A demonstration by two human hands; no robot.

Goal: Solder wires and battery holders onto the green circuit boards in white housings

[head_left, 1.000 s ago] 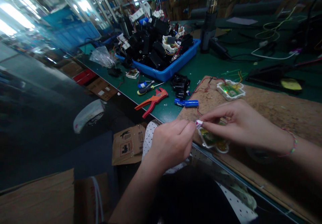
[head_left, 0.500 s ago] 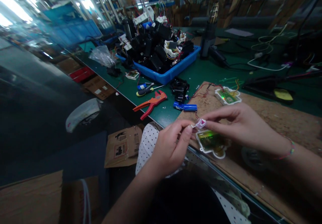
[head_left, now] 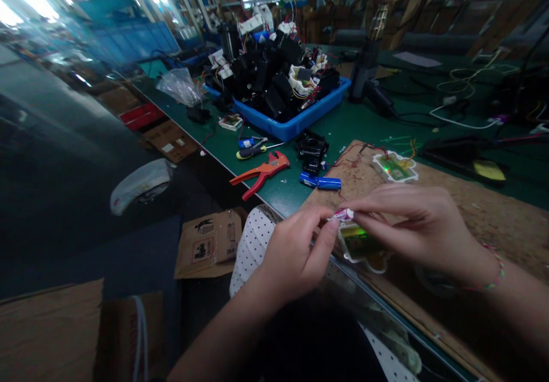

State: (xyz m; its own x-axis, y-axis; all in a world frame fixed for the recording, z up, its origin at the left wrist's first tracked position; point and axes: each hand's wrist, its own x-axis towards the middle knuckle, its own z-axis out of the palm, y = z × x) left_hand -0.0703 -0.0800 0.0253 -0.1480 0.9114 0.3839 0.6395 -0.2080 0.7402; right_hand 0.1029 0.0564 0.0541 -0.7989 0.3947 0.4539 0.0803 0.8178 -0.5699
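Between my two hands is a small crinkled white-and-pink piece (head_left: 343, 215); its exact kind cannot be made out. My left hand (head_left: 295, 250) pinches its left end with thumb and forefinger. On the other end, the fingertips of my right hand (head_left: 420, 222) are closed. Just beneath them, a white-rimmed translucent case with a green board (head_left: 360, 242) sits at the table edge, partly covered by my right hand. Farther back on the brown board (head_left: 450, 199) lies a second such case (head_left: 395, 167) with a lit spot and wires. A blue battery pack (head_left: 320, 181) rests left of my right hand.
Orange-handled cutters (head_left: 263, 173) and a screwdriver (head_left: 253, 152) lie near the green table's left edge. Behind them stands a blue tray (head_left: 291, 127) heaped with black parts. A heat gun (head_left: 369, 73) is upright to its right, and a yellow sponge (head_left: 489, 170) lies farther right.
The white-and-pink piece has turned and looks flatter between my fingertips, which are closer together. My right hand has rolled slightly over it. The whole view has shifted a little.
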